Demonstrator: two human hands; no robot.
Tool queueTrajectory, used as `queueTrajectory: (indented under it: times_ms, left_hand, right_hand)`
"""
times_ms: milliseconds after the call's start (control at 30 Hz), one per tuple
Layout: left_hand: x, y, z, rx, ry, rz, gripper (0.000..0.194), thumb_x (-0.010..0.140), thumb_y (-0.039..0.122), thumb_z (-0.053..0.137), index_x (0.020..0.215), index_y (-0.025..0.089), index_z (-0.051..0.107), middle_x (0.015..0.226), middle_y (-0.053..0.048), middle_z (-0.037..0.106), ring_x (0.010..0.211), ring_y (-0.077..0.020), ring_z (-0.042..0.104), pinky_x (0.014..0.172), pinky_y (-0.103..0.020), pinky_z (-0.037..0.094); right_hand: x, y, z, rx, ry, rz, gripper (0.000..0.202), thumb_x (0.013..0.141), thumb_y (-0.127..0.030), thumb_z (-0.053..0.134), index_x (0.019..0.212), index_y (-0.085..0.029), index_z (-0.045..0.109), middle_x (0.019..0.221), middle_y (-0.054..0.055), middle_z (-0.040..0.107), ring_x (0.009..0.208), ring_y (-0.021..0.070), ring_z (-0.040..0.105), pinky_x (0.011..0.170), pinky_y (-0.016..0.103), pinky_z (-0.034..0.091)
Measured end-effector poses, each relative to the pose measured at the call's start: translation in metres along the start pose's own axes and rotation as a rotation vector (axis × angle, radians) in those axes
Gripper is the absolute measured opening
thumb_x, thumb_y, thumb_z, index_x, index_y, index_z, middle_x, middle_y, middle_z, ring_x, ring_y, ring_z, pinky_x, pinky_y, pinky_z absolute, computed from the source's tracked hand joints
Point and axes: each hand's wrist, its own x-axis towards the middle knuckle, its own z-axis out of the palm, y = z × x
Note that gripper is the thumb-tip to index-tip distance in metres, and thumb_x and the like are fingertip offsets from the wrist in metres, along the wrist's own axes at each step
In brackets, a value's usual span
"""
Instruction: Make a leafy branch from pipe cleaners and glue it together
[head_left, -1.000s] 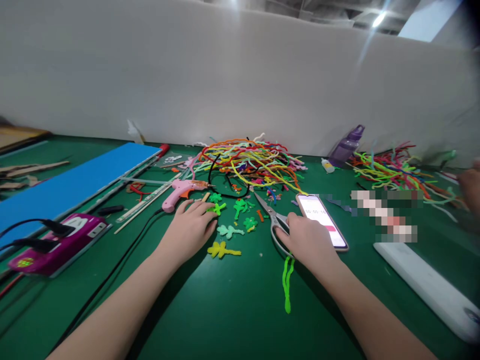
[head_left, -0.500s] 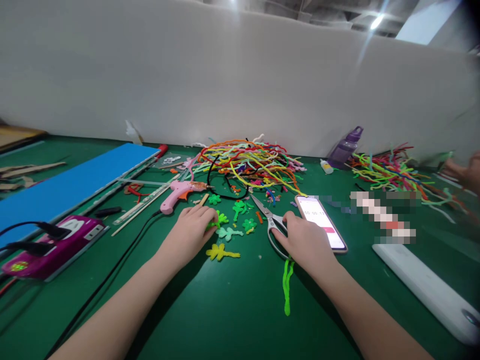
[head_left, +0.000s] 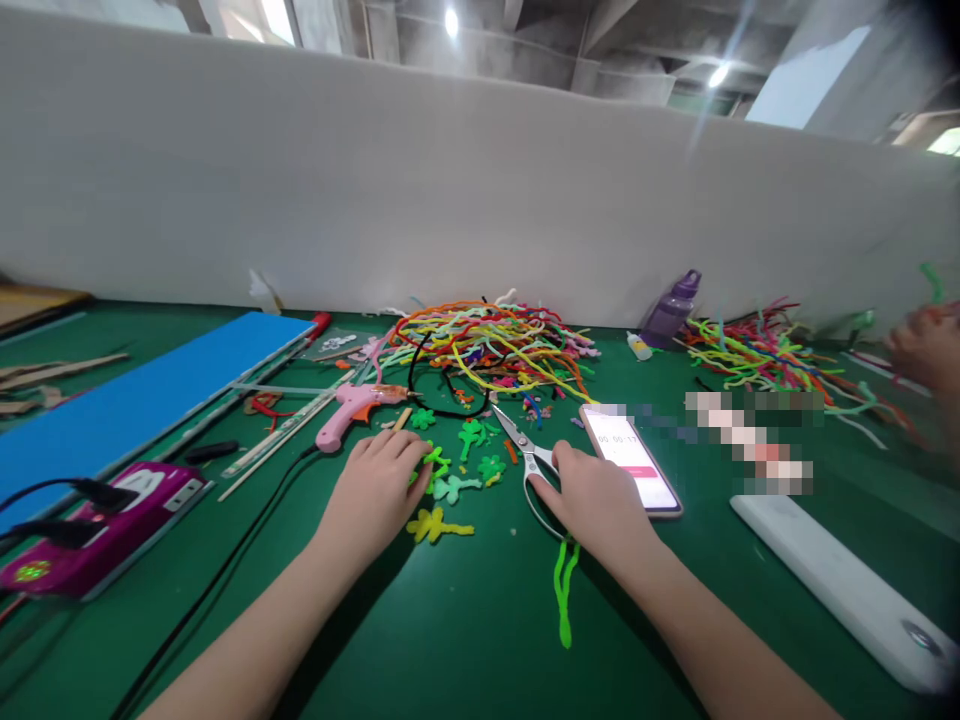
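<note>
My left hand (head_left: 379, 485) rests on the green table with its fingers curled at a bright green pipe-cleaner flower (head_left: 438, 468), partly hidden by the fingers. Beside it lie a pale mint pipe-cleaner flower (head_left: 454, 488) and a yellow one (head_left: 431, 525) with a stem. More green flowers, such as a darker one (head_left: 492, 468), sit just beyond. My right hand (head_left: 596, 495) is closed on the handles of a pair of scissors (head_left: 517, 432), whose blades point away to the left. From under that hand a folded bright green pipe cleaner (head_left: 564, 605) extends toward me.
Behind is a tangled pile of pipe cleaners (head_left: 487, 345). A pink glue gun (head_left: 349, 410) and magenta power strip (head_left: 105, 525) are left, near a blue board (head_left: 157, 405). Right are a lit phone (head_left: 637, 470), white device (head_left: 832, 580), purple bottle (head_left: 671, 312) and another person's hand (head_left: 926, 345).
The view has tilted slightly upward, so the tabletop sits lower in the picture. My hands stay at the flower and the scissors. The other person's hand at the right has shifted.
</note>
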Motion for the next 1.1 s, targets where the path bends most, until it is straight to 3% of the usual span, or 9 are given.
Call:
queueTrajectory:
  times_ms: [133, 267, 433, 633, 800, 967, 1100]
  left_hand:
    - [-0.001, 0.014, 0.001, -0.09, -0.035, 0.07, 0.032, 0.094, 0.034, 0.041, 0.115, 0.016, 0.057, 0.119, -0.013, 0.062, 0.111, -0.0248, 0.055, 0.096, -0.042, 0.044]
    - [-0.005, 0.026, 0.005, -0.16, -0.195, 0.235, 0.06, 0.093, 0.048, 0.038, 0.143, 0.017, 0.029, 0.148, -0.013, 0.038, 0.136, -0.0243, 0.034, 0.111, -0.044, 0.03]
    - [-0.008, 0.028, 0.01, -0.174, -0.35, 0.357, 0.065, 0.092, 0.056, 0.034, 0.147, 0.025, 0.022, 0.152, -0.01, 0.028, 0.14, -0.0265, 0.024, 0.113, -0.05, 0.024]
    - [-0.006, 0.026, 0.005, -0.146, -0.328, 0.394, 0.063, 0.091, 0.058, 0.034, 0.145, 0.027, 0.027, 0.153, -0.008, 0.028, 0.141, -0.0274, 0.021, 0.113, -0.051, 0.022]
    - [0.0, 0.016, 0.005, -0.095, -0.194, 0.258, 0.059, 0.094, 0.051, 0.031, 0.145, 0.02, 0.029, 0.15, -0.011, 0.034, 0.139, -0.0244, 0.028, 0.113, -0.048, 0.024]
    - [-0.002, 0.008, 0.016, -0.085, -0.215, 0.268, 0.06, 0.093, 0.054, 0.031, 0.142, 0.02, 0.035, 0.146, -0.011, 0.04, 0.136, -0.0234, 0.034, 0.113, -0.045, 0.024]
    - [-0.002, 0.009, 0.016, -0.08, -0.195, 0.256, 0.059, 0.093, 0.054, 0.03, 0.139, 0.019, 0.04, 0.144, -0.011, 0.044, 0.135, -0.0243, 0.037, 0.114, -0.048, 0.02]
  right_hand:
    - [0.0, -0.001, -0.001, -0.003, 0.075, -0.014, 0.027, 0.09, -0.04, 0.048, 0.084, -0.015, 0.055, 0.078, 0.006, 0.064, 0.063, 0.0213, 0.064, 0.046, 0.026, 0.02]
    - [0.0, 0.0, 0.001, 0.067, 0.174, -0.031, 0.023, 0.091, -0.035, 0.046, 0.084, -0.016, 0.056, 0.078, 0.005, 0.063, 0.066, 0.0208, 0.063, 0.05, 0.027, 0.028]
    - [0.007, 0.003, 0.003, 0.314, 0.248, -0.14, 0.016, 0.09, -0.028, 0.047, 0.095, -0.017, 0.058, 0.09, 0.006, 0.065, 0.081, 0.0196, 0.063, 0.062, 0.027, 0.041]
    - [0.015, -0.009, -0.02, 0.524, 0.237, -0.369, 0.022, 0.09, -0.021, 0.045, 0.109, -0.016, 0.055, 0.108, 0.009, 0.062, 0.105, 0.0199, 0.056, 0.092, 0.033, 0.043]
    - [0.048, -0.013, -0.038, 0.369, 0.267, -0.464, 0.024, 0.09, -0.016, 0.045, 0.11, -0.016, 0.058, 0.112, 0.007, 0.063, 0.107, 0.017, 0.054, 0.096, 0.03, 0.037]
    - [0.098, -0.009, -0.019, 0.2, 0.226, -0.379, 0.021, 0.089, -0.021, 0.052, 0.105, -0.016, 0.065, 0.104, 0.008, 0.068, 0.101, 0.02, 0.056, 0.094, 0.033, 0.035]
    - [0.117, -0.019, 0.003, 0.125, 0.232, -0.308, 0.023, 0.088, -0.024, 0.052, 0.103, -0.013, 0.066, 0.101, 0.013, 0.068, 0.101, 0.0228, 0.055, 0.094, 0.037, 0.03]
